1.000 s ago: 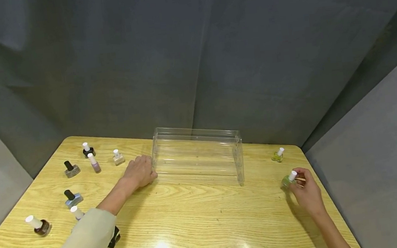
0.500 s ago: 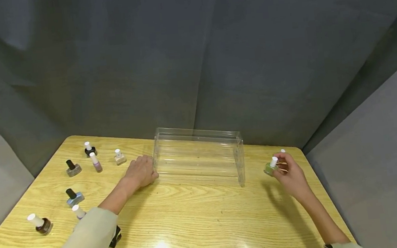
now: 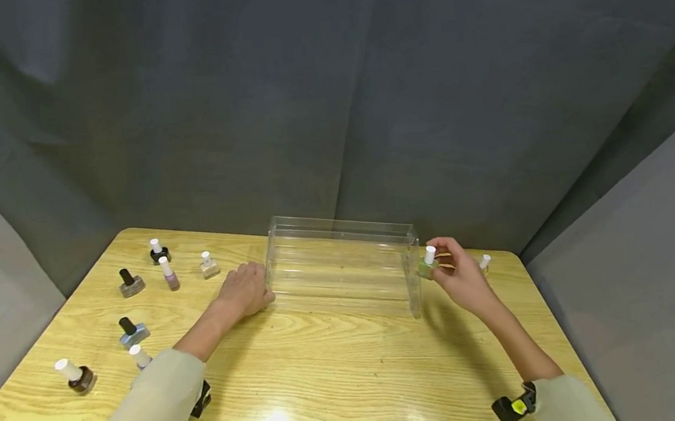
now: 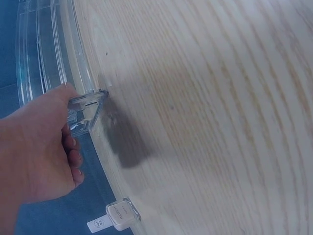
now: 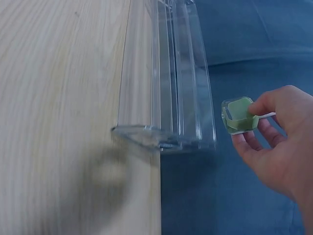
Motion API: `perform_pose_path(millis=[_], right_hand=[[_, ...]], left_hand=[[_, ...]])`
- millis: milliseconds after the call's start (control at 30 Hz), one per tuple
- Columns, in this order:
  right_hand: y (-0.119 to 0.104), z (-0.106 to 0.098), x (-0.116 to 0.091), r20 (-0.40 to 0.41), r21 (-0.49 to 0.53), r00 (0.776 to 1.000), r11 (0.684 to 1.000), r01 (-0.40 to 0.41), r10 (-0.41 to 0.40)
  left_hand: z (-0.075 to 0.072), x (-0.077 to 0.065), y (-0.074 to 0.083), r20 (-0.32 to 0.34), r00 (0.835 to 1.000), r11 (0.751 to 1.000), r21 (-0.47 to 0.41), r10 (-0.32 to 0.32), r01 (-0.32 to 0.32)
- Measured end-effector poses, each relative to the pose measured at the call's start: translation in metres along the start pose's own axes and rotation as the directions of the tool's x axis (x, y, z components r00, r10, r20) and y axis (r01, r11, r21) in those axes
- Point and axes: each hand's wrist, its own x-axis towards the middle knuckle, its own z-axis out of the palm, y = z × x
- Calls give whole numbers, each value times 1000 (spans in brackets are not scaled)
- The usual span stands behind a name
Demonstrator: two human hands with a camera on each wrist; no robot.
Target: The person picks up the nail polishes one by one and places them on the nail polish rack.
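Observation:
A clear stepped display rack [image 3: 344, 279] stands at the back middle of the table. My left hand [image 3: 245, 290] grips its left end, fingers curled behind the end panel and the thumb side along it, as the left wrist view shows. With fingertips and thumb, my right hand [image 3: 462, 276] pinches a bottle of green nail polish [image 5: 240, 115] with a white cap. That bottle is held in the air just beside the rack's right end, apart from it in the right wrist view. Behind the right hand, another nail polish with a white cap [image 3: 485, 262] is partly hidden.
Several nail polish bottles stand at the table's left: a pale one [image 3: 209, 266], a lilac one [image 3: 169, 275], a light blue one [image 3: 134, 333] and a dark brown one [image 3: 82, 379] among them. My left sleeve partly covers one. A dark curtain [image 3: 326, 89] hangs behind the table [image 3: 341, 379].
My right hand has lifted the green nail polish from the table's right side and carried it left to the rack's right end. My left hand stays on the rack.

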Motion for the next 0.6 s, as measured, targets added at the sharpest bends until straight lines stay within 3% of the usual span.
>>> perform_pose_path(millis=[300,533,600], right_hand=[[-48,18,22,51,15,998,1000,21,-22],[-27,39,55,68,-2,996,998,58,-58],[-31,45,63,71,-4,995,998,69,-69]], left_hand=[[-2,1,2,10,1000,1000,19,-16,16],[-1,2,2,4,1000,999,37,-22,22],[-2,1,3,6,1000,999,42,-25,25]])
